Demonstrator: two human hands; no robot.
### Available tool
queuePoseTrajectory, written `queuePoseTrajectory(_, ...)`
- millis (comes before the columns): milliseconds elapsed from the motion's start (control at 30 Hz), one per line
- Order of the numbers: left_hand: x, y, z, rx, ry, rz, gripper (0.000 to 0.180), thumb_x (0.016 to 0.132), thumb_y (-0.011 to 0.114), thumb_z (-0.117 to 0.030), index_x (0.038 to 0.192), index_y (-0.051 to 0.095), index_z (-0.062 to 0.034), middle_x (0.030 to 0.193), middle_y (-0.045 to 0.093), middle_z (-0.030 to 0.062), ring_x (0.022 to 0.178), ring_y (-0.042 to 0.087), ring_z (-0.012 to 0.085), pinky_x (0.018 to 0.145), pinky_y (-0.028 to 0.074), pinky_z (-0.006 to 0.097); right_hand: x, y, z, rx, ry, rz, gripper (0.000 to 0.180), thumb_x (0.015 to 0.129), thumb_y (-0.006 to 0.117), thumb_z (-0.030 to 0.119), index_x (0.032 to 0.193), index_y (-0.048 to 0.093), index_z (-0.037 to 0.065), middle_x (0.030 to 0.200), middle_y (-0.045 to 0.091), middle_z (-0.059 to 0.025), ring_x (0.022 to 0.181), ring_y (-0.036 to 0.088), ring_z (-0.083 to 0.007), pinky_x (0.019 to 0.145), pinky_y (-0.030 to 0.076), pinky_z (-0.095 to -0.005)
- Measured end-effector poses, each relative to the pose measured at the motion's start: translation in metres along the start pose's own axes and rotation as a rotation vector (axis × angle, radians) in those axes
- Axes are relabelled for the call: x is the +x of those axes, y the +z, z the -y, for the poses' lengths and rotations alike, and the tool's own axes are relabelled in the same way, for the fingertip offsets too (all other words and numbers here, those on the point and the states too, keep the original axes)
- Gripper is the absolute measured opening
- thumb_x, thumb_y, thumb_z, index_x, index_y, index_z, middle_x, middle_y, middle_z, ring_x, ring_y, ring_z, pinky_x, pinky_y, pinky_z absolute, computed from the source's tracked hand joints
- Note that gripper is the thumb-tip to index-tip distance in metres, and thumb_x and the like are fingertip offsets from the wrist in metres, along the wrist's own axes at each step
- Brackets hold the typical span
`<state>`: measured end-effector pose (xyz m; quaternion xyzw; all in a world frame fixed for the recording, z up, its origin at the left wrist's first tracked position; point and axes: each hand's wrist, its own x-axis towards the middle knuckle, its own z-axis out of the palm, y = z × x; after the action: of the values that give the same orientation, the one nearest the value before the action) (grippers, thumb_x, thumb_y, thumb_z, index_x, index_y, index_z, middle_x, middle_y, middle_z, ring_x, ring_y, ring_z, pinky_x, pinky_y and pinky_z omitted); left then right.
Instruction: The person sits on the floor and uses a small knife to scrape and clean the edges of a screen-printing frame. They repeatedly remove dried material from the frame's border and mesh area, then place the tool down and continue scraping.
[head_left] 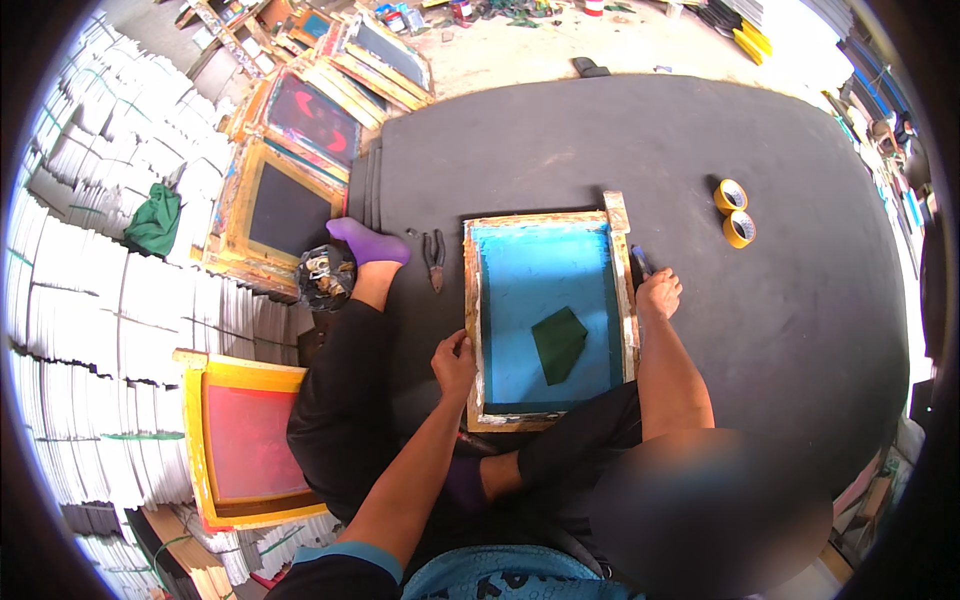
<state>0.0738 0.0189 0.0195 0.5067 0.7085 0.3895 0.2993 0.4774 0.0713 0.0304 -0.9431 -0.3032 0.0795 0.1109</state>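
A screen-printing frame [475,300] with blue mesh lies in front of me, its wooden rim stained with paint. On the mesh, below the middle, rests a piece of dark green cloth [561,345]. Beside the frame's left edge is my left hand [455,362], its fingers curled in a pinch; whatever they hold, if anything, is too small to make out. At the frame's right side my right hand [659,293] is closed around a slim blue tool [640,260] that sticks out past the fingers; its kind is unclear.
Pliers [434,262] lie left of the frame, close to my foot in a purple sock [368,242]. Two yellow tape rolls [739,229] sit on the black mat [790,320] at right. More frames [250,400] and paper stacks [70,300] line the left. A blurred patch covers the lower right.
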Motion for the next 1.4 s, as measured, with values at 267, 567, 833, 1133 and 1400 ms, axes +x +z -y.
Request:
queuePoseTrajectory(267,-0.011,-0.01,-0.006,0.004,0.043,0.084,0.031,0.094,0.069,-0.015,0.122,0.073,-0.001,0.097,0.071,0.0175,0.089,0.07,0.0275,0.085,0.054,0.038,-0.029,-0.013,0.047,0.597,-0.202,0.121,0.023,0.104,0.055,0.021,0.125,0.053,0.014,0.09,0.071,-0.0148,0.081,0.07,-0.0323,0.068,0.055,-0.047)
queuePoseTrajectory(567,-0.039,0.004,0.003,0.148,0.124,0.015,0.042,0.099,0.064,-0.021,0.138,0.063,-0.0048,0.119,0.063,0.0179,0.111,0.059,0.0381,0.097,0.049,0.047,-0.157,0.011,0.106,0.894,-0.489,0.94,0.054,0.102,0.055,0.007,0.154,0.044,0.004,0.093,0.065,-0.0076,0.07,0.058,-0.0128,0.061,0.052,-0.0284)
queuePoseTrajectory(833,-0.042,0.004,0.007,0.145,0.156,-0.06,0.039,0.098,0.065,-0.018,0.135,0.065,-0.0062,0.119,0.064,0.017,0.109,0.06,0.0371,0.095,0.05,0.047,-0.193,0.023,0.096,0.623,-0.585,0.933,0.047,0.104,0.054,0.009,0.151,0.053,0.014,0.09,0.063,-0.0031,0.07,0.052,-0.0102,0.067,0.049,-0.0279)
queuePoseTrajectory(1133,-0.041,0.002,0.009,0.128,0.184,-0.059,0.039,0.098,0.065,-0.017,0.135,0.064,-0.0068,0.116,0.065,0.0169,0.106,0.06,0.0377,0.093,0.051,0.047,-0.188,0.026,0.096,0.633,-0.52,0.988,0.049,0.105,0.054,0.01,0.153,0.051,0.012,0.094,0.067,-0.0059,0.072,0.058,-0.0127,0.068,0.052,-0.0307)
queuePoseTrajectory(1400,-0.042,0.0,0.002,0.11,0.167,-0.057,0.039,0.098,0.065,-0.016,0.136,0.064,-0.0066,0.117,0.065,0.0177,0.108,0.06,0.0381,0.094,0.05,0.047,-0.185,0.016,0.09,0.886,-0.385,1.208,0.049,0.107,0.054,0.01,0.153,0.045,-0.001,0.101,0.068,-0.0075,0.075,0.058,-0.0119,0.064,0.049,-0.0268)
